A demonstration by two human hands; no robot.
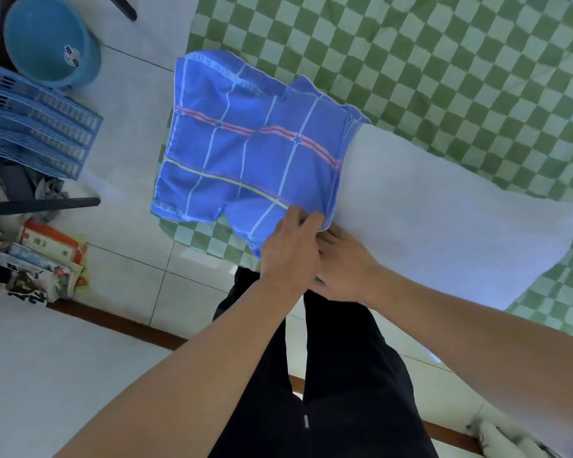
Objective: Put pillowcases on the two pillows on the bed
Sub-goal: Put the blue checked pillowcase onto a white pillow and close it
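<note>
Both hands, left hand (290, 249) and right hand (343, 269), pinch pillowcase (245, 143) hem beside pillow (444, 219).

pillowcase (252, 150): matt blue woven cloth, at fingertips | pillow (444, 219): smooth white cloth, beyond fingers | bedsheet (444, 61): matt checked cloth

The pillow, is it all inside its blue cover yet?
Not yet. Done so far: the blue pillowcase covers one end of the white pillow, which lies on the green checked bed. In hand: the left hand pinches the case's open edge, and the right hand is at the pillow's near edge beside it. Left: most of the pillow is bare. A second pillow is not in view.
</note>
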